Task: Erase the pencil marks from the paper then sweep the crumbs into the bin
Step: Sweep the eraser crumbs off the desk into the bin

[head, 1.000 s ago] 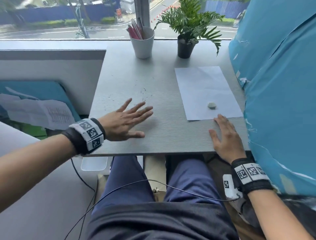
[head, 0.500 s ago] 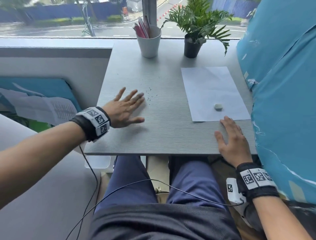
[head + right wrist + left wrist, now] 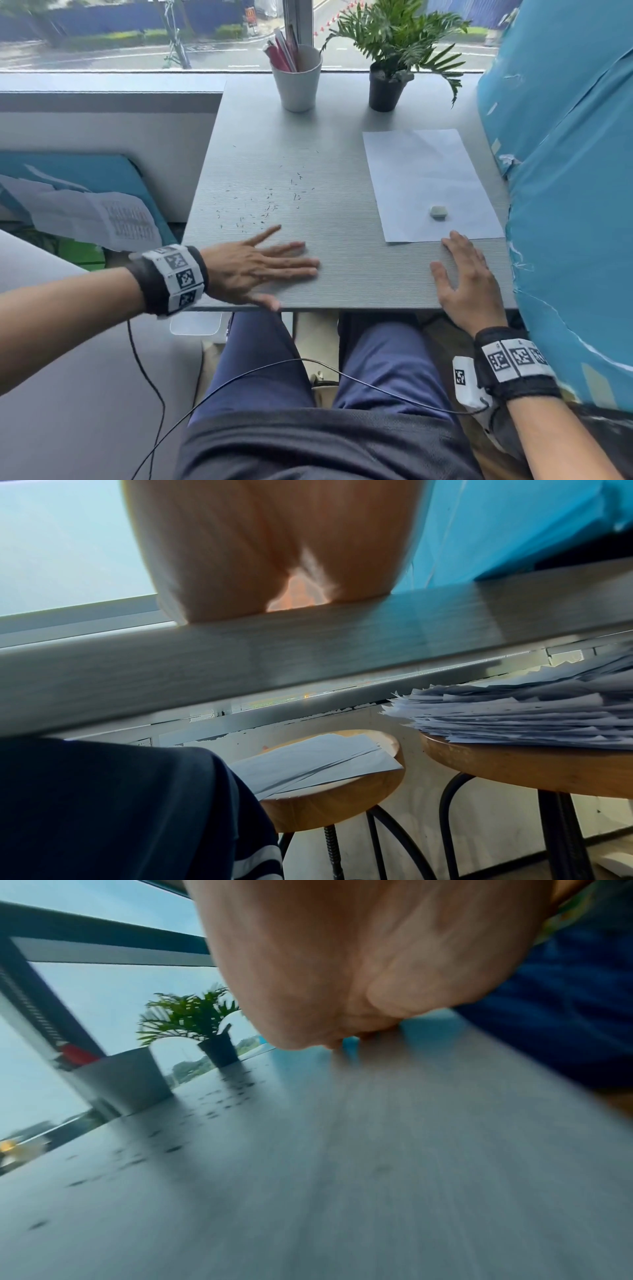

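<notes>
Dark eraser crumbs (image 3: 267, 202) lie scattered over the left middle of the grey table (image 3: 342, 274). My left hand (image 3: 274, 267) rests flat just in front of them, fingers straight and pointing right, holding nothing. The white paper (image 3: 424, 181) lies at the right with a small grey eraser (image 3: 438, 212) on its near part. My right hand (image 3: 462, 270) lies flat on the table's front edge below the paper, empty. In the blurred left wrist view the crumbs (image 3: 222, 1102) show beyond my palm (image 3: 342, 961).
A white cup (image 3: 298, 85) of pens and a potted plant (image 3: 383, 89) stand at the table's far edge. A blue covered mass (image 3: 565, 205) borders the right side. A white container (image 3: 195, 323) shows under the front left corner. Stools (image 3: 329, 794) with papers stand below.
My left hand has pulled back from beside the crumbs toward the front edge, its fingers now pointing right. The right hand, paper and eraser have stayed put.
</notes>
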Demonstrator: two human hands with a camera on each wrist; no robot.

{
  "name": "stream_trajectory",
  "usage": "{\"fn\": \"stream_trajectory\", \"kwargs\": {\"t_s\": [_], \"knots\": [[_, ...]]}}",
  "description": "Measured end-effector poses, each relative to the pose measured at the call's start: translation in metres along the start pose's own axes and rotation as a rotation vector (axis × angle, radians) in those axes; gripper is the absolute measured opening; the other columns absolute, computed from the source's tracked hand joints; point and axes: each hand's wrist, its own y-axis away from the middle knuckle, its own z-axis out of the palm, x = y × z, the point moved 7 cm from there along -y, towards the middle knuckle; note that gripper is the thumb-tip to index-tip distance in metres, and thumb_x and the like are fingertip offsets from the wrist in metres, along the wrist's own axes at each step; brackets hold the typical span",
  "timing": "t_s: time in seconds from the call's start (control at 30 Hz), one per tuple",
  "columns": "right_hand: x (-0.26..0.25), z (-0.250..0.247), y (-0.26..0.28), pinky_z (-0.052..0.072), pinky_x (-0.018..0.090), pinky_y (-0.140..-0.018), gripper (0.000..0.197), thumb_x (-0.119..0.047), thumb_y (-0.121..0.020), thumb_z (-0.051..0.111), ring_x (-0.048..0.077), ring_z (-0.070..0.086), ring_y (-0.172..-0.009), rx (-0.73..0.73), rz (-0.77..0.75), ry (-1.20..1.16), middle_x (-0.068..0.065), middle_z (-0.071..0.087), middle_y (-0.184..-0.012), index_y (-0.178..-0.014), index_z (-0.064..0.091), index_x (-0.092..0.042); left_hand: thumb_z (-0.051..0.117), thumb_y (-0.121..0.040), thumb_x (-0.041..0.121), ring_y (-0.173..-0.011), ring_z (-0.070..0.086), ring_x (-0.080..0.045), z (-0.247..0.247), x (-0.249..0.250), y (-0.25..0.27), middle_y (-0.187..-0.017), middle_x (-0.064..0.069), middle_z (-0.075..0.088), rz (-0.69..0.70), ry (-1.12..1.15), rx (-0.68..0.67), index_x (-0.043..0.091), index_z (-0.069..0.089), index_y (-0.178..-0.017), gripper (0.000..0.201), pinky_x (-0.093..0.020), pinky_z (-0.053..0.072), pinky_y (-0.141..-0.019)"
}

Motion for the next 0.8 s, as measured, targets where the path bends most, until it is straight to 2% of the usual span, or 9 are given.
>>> {"fn": "stream_trajectory", "kwargs": {"t_s": [0.13,0.17,0.3,0.37,0.47,0.57,0.67,0.73,0.8], "knots": [[0.002,0.0,0.0,0.014,0.028,-0.119,0.047,-0.033,-0.098,0.051,0.016,0.027,-0.146,0.005,-0.008,0.001,0.001,0.033,-0.156,-0.141,0.045,-0.015,-0.003,-0.088,0.079,-0.15,-0.024,-0.019,-0.018,-0.064,0.003,-0.167,0.002,-0.012,-0.422,-0.105,-0.013,0.025,-0.018,-0.155,0.088,-0.056,-0.013,-0.119],[0.001,0.001,0.0,0.014,0.029,-0.119,0.047,-0.034,-0.098,0.05,0.016,0.027,-0.146,0.002,-0.009,-0.001,0.001,0.033,-0.156,-0.141,0.045,-0.015,-0.003,-0.088,0.079,-0.15,-0.024,-0.019,-0.026,-0.062,-0.001,-0.167,0.0,-0.012,-0.456,-0.07,0.016,0.023,-0.017,-0.156,0.09,-0.056,-0.012,-0.119],[0.0,-0.001,0.0,0.02,0.034,-0.12,0.048,-0.033,-0.097,0.051,0.017,0.027,-0.145,-0.003,0.009,-0.004,0.0,0.033,-0.156,-0.142,0.045,-0.015,0.009,-0.092,0.076,-0.152,-0.018,-0.019,-0.032,0.034,-0.031,-0.167,0.006,-0.01,-0.007,-0.007,0.097,0.024,-0.007,-0.16,0.086,-0.054,-0.016,-0.12],[0.0,-0.002,0.0,0.022,0.035,-0.119,0.047,-0.033,-0.097,0.051,0.017,0.027,-0.145,0.003,0.005,-0.007,0.001,0.034,-0.156,-0.141,0.045,-0.015,0.021,-0.094,0.072,-0.152,-0.017,-0.016,-0.02,0.063,-0.028,-0.167,0.01,-0.01,0.115,0.008,0.064,0.027,-0.005,-0.16,0.083,-0.053,-0.017,-0.119],[-0.001,-0.002,0.001,0.024,0.036,-0.118,0.047,-0.032,-0.097,0.051,0.018,0.027,-0.145,0.005,0.008,-0.018,0.001,0.034,-0.156,-0.14,0.046,-0.015,0.023,-0.095,0.068,-0.152,-0.019,-0.018,-0.006,0.035,-0.012,-0.165,0.013,-0.015,0.033,0.07,0.028,0.03,-0.01,-0.159,0.081,-0.054,-0.018,-0.118],[-0.001,-0.002,0.001,0.021,0.036,-0.12,0.048,-0.033,-0.098,0.05,0.017,0.026,-0.145,0.002,0.005,-0.013,0.001,0.033,-0.156,-0.142,0.045,-0.015,0.008,-0.093,0.075,-0.15,-0.025,-0.017,0.001,-0.035,0.002,-0.164,0.012,-0.022,-0.25,0.04,-0.035,0.032,-0.023,-0.155,0.081,-0.054,-0.02,-0.118],[-0.002,-0.001,0.001,0.019,0.038,-0.121,0.047,-0.031,-0.098,0.049,0.017,0.026,-0.146,-0.001,0.0,-0.008,0.002,0.032,-0.157,-0.142,0.044,-0.014,-0.01,-0.081,0.082,-0.148,-0.026,-0.019,-0.017,-0.068,-0.004,-0.166,-0.001,-0.018,-0.517,0.018,-0.064,0.022,-0.02,-0.156,0.096,-0.054,-0.016,-0.119],[-0.003,-0.001,0.0,0.019,0.041,-0.121,0.045,-0.028,-0.1,0.045,0.018,0.026,-0.146,0.005,-0.004,-0.015,0.004,0.033,-0.156,-0.143,0.044,-0.012,-0.007,-0.082,0.082,-0.149,-0.024,-0.02,-0.036,-0.036,-0.037,-0.165,-0.003,-0.019,-0.434,0.036,-0.02,0.018,-0.015,-0.157,0.099,-0.054,-0.017,-0.119],[-0.004,-0.001,-0.001,0.018,0.041,-0.121,0.045,-0.026,-0.101,0.036,0.021,0.029,-0.145,0.025,-0.014,-0.026,0.007,0.036,-0.155,-0.142,0.046,-0.009,0.005,-0.087,0.08,-0.151,-0.018,-0.018,-0.051,0.026,-0.081,-0.165,0.0,-0.017,-0.201,0.117,0.017,0.019,-0.01,-0.159,0.095,-0.051,-0.018,-0.119]]}}
